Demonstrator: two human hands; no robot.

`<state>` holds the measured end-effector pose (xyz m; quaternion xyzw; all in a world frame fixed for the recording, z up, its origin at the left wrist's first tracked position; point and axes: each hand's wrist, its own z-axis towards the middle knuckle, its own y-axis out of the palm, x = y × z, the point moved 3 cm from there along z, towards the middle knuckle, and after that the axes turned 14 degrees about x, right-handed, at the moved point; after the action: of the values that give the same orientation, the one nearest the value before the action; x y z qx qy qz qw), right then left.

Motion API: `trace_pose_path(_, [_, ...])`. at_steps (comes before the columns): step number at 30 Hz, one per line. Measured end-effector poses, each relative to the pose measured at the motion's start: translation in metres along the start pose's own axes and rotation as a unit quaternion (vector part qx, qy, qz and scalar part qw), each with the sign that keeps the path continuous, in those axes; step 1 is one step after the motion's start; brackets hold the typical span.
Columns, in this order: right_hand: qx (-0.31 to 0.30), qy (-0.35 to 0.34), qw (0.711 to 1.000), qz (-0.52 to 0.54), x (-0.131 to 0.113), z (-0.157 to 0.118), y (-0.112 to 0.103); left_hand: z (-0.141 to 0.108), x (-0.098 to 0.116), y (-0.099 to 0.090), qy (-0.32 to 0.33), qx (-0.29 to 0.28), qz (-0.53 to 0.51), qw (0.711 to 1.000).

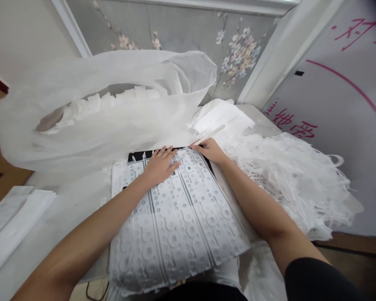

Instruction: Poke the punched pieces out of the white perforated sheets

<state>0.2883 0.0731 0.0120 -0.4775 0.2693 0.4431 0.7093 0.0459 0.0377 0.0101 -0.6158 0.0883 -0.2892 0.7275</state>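
Note:
A translucent sheet [175, 221] with rows of die-cut rings, squares and curved shapes lies in front of me, its near edge close to my body. Beneath its far edge shows a black board [138, 156]. My left hand [161, 166] rests flat on the upper part of the sheet, fingers spread, holding nothing. At the sheet's far right corner is my right hand [210, 150], thumb and fingers pinched together. What sits between those fingertips is too small to make out; a thin strip [195, 142] shows beside them.
A big loop of white film [138, 108] stands at the back left. A heap of white shredded strips [294, 179] fills the right side. White sheets [222, 115] lie behind my right hand, more flat pieces [21, 221] at far left. A flowered panel [181, 29] rises behind.

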Motion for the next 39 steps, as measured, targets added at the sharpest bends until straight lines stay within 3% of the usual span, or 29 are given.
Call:
trace_pose_path(12, [0.004,-0.047,0.999,-0.014,0.002,0.0,0.001,-0.001,0.001,-0.001,-0.001,0.0,-0.003,1.0])
trace_pose_path(20, [0.002,-0.161,0.98,-0.117,-0.009,-0.004,0.005,-0.001,0.002,-0.002,0.004,0.01,-0.007,1.0])
trace_pose_path(27, [-0.017,-0.207,0.961,-0.183,-0.017,-0.005,0.008,-0.001,-0.001,0.001,0.009,0.017,-0.013,1.0])
trace_pose_path(34, [0.05,-0.074,0.992,-0.085,-0.005,-0.002,-0.001,0.0,-0.001,0.001,0.002,0.007,-0.014,1.0])
trace_pose_path(39, [0.063,-0.03,0.998,0.0,0.002,-0.002,-0.004,0.0,0.0,0.0,0.001,0.016,-0.02,1.0])
